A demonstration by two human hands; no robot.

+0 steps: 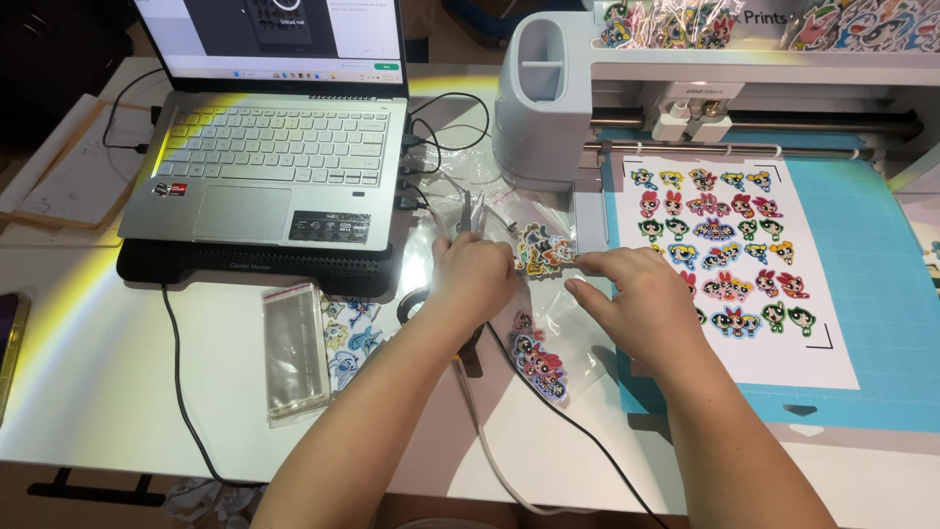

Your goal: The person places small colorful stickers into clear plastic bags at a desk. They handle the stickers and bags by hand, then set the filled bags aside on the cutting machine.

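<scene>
My left hand (473, 277) and my right hand (641, 299) meet over the white table, both pinching a small bunch of colourful cartoon stickers (541, 250). The left hand grips the bunch's left side, and the right fingertips hold its right edge. Just below my hands lies a clear bag of more cartoon stickers (539, 358). To the right, a printed sticker sheet (729, 250) rests on a blue cutting mat (871, 294) that feeds into a white cutting machine (558, 98).
An open silver laptop (274, 157) sits on a black stand at the left, with cables running from its side. A stack of clear bags (294, 348) and blue stickers (352, 338) lie in front of it. Papers (69, 167) lie at the far left.
</scene>
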